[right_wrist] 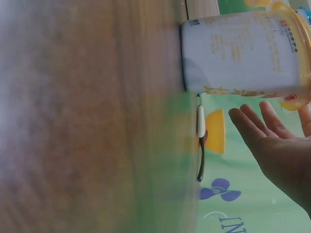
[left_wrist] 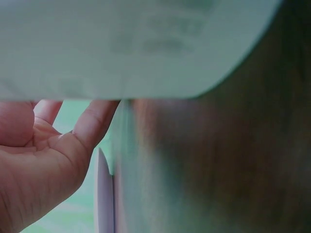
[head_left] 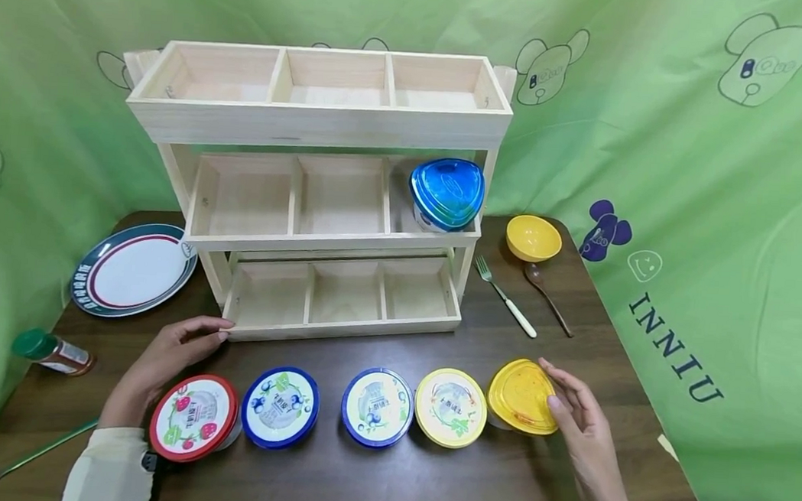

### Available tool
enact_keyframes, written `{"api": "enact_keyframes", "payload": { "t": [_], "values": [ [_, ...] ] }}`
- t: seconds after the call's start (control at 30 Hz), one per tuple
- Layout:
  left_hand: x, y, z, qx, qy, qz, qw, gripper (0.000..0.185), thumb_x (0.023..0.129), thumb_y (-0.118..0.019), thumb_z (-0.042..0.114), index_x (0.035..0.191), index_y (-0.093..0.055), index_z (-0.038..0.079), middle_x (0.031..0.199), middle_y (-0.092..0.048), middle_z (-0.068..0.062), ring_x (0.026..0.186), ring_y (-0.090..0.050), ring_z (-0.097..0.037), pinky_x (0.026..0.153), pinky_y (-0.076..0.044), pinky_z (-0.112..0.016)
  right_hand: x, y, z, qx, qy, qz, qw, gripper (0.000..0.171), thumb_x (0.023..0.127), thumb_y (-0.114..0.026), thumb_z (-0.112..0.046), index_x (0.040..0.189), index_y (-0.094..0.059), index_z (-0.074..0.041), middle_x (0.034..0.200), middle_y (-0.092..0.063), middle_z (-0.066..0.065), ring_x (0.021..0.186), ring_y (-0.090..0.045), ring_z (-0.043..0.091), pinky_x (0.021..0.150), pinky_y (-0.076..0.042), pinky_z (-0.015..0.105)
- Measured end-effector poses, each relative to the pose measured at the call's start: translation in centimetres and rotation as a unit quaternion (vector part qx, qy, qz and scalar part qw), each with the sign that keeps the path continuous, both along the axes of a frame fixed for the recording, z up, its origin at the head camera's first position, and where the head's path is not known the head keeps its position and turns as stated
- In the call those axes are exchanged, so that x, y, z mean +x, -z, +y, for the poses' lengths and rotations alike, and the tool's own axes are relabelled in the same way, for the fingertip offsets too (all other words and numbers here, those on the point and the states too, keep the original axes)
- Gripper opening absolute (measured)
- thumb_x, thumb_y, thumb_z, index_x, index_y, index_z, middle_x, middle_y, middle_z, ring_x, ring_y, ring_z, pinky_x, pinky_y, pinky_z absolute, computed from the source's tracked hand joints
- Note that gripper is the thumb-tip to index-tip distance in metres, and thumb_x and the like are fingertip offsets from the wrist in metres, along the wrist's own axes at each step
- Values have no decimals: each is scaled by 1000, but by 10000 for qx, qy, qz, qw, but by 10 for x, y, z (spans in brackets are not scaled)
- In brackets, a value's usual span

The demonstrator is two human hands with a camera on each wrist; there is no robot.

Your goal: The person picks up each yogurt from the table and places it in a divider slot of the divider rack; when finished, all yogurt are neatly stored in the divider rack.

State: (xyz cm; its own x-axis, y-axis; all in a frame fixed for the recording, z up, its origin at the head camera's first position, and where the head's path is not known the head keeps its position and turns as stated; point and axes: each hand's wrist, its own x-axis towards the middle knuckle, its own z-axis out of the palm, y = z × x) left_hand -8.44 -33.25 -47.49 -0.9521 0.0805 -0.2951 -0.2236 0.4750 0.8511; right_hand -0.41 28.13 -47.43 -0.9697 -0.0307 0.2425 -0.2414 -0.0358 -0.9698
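Note:
In the head view my left hand [head_left: 177, 346] pinches the front left corner of the wooden three-tier shelf [head_left: 341, 327] at its lowest tray, thumb and forefinger at the rim. My right hand [head_left: 582, 422] is at the right side of a tub with a yellow triangular lid [head_left: 524, 396], its fingers fairly straight beside the lid. The right wrist view shows this tub's white side [right_wrist: 240, 56] upright on the table. To its left stand a round yellow-lidded tub [head_left: 450, 408], two blue-lidded tubs [head_left: 280, 407] and a red-lidded tub [head_left: 194, 418], nearest my left forearm.
A blue-lidded triangular tub [head_left: 447, 194] sits in the middle tier's right compartment. Right of the shelf lie a fork [head_left: 506, 297], a brown spoon [head_left: 548, 299] and a yellow bowl [head_left: 533, 238]. At left are a plate [head_left: 139, 269], a green-capped bottle [head_left: 55, 352] and another fork [head_left: 30, 458].

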Motion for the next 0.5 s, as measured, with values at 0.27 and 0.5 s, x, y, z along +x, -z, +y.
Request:
{"api": "enact_keyframes", "payload": {
  "t": [0.27,0.5],
  "values": [
    [1,0,1,-20,-21,-40,10000,45,114,-61,27,150,-61,0,154,-55,-25,142,-46,-41,94,-49,-33,4,-1,-1,322,-151,-38,9994,31,107,-46,18,136,-55,19,162,-55,2,150,-47,8,118,-35,18],
    [1,-2,1,48,-41,-62,10000,45,113,-62,28,150,-62,1,153,-55,-24,139,-46,-37,92,-50,-29,9,0,-11,574,215,-158,9980,33,105,-50,18,137,-58,13,139,-67,-7,139,-54,3,109,-42,14]
  ]
}}
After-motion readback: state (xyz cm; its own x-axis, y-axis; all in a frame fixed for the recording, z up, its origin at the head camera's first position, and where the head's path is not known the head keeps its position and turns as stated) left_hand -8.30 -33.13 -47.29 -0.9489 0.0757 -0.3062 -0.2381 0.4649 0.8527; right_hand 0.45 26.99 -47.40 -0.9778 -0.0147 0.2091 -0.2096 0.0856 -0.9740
